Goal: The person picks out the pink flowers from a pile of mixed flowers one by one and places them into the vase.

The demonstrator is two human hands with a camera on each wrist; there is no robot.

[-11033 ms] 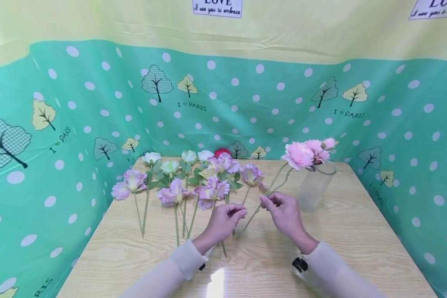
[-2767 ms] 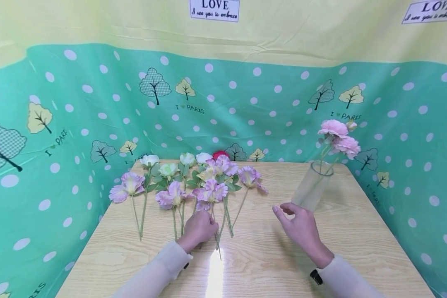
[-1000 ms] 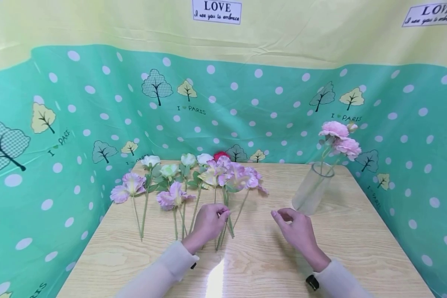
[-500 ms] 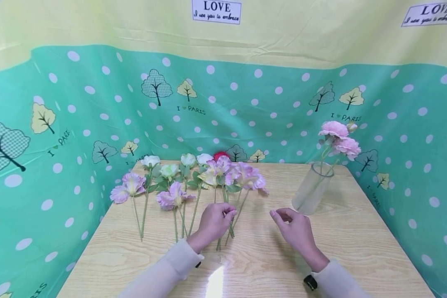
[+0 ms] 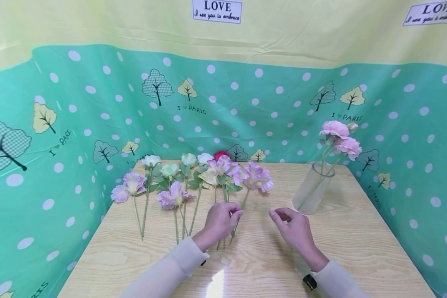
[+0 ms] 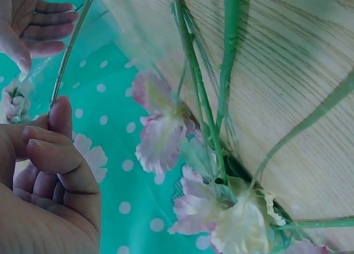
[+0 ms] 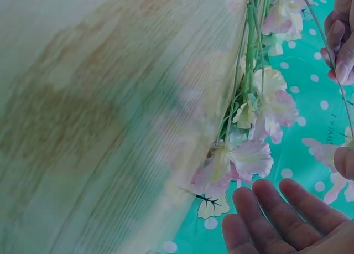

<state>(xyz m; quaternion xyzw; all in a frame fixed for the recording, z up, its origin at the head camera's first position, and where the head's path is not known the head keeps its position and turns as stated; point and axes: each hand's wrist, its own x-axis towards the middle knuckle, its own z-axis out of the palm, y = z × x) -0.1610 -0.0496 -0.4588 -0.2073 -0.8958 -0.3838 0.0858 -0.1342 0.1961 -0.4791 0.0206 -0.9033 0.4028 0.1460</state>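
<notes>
Left hand (image 5: 223,217): pinched, thumb against fingers, on the thin green stem (image 6: 69,49) of a light-purple, ruffle-petalled flower (image 5: 258,177). Position of flower: beyond and slightly right of the left hand, blossom toward the far edge of a pale wood-grain counter (image 5: 283,269), left of a clear cylindrical vase (image 5: 314,195). Right hand (image 5: 292,227): fingers loosely bent and slightly apart, holding nothing, near the vase base. Expect a very light load, probably artificial, with a slim, fairly stiff stem and thin, soft petals. Grip by the stem only, using light fingertip pressure; avoid squeezing the blossom, likely to crease or loosen. Allow for rolling of the narrow stem between the fingertips, and for top-heavy swing with a low hold. Note obstructions: immediately left of the held blossom, pale purple-and-cream blossoms (image 5: 222,164), overlapping in the head view; contact with these, impossible to tell. Close to the left hand, thicker green stalks (image 6: 228,55), liable to snag. Farther left on the counter, white-green, round-headed blooms (image 5: 170,170) and a separate two-lobed purple bloom (image 5: 134,184). At the back, a partly hidden red bloom (image 5: 221,155). In the vase, two pink, many-petalled blooms (image 5: 347,147), with stalks occupying part of the mouth. Behind, a green, white-dotted cloth backdrop (image 5: 242,120).
</notes>
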